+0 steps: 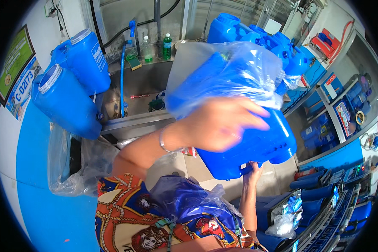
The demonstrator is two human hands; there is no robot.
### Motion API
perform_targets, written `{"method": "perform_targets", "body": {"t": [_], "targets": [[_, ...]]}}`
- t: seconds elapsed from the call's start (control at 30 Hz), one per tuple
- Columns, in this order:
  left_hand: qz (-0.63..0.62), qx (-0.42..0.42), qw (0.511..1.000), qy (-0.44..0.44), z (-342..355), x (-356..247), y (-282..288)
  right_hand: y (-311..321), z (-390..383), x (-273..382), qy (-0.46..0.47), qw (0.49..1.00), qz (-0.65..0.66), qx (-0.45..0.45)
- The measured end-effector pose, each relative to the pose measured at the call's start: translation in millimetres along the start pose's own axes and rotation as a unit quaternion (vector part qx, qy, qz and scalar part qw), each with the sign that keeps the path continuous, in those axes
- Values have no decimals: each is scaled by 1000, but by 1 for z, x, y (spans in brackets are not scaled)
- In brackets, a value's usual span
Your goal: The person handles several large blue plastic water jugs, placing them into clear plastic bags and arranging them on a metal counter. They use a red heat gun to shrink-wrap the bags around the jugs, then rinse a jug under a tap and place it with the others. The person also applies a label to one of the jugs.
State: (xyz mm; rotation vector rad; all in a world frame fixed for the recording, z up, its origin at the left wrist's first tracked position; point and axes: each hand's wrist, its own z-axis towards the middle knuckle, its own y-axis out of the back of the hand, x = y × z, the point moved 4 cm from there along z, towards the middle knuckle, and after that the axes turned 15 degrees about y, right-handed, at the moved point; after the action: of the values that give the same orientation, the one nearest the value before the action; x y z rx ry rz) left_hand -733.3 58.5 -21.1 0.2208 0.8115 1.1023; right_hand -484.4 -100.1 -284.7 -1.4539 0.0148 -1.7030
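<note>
A large blue water jug (248, 143) is tilted in front of me, its spout end toward the lower right. A clear plastic bag (256, 71) covers its far part and bunches around its middle. My right hand (254, 169) is closed on the jug's handle at the near edge. My left hand (222, 124), with a bracelet at the wrist, is blurred by motion over the jug's near side. Its fingers look stretched out and apart, pointing right; whether they touch the bag cannot be told.
Blue jugs (67, 103) stand at the left beside a metal sink (147, 80), and more blue jugs (224, 27) sit behind. Bottles (167, 46) line the sink's back ledge. Loose clear plastic (84, 168) hangs at the left. Plastic-wrapped items (285, 214) lie at the lower right.
</note>
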Motion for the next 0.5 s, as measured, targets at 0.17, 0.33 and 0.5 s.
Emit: {"method": "perform_targets", "body": {"t": [0.17, 0.33, 0.5], "targets": [[108, -352, 907, 203, -120, 118, 11, 13, 2, -3, -47, 997, 67, -14], [-26, -429, 840, 330, -153, 177, -37, 9, 3, -28, -145, 982, 114, -38], [16, -370, 849, 378, -161, 186, -22, -13, -8, -44, -187, 968, 167, -20]]}}
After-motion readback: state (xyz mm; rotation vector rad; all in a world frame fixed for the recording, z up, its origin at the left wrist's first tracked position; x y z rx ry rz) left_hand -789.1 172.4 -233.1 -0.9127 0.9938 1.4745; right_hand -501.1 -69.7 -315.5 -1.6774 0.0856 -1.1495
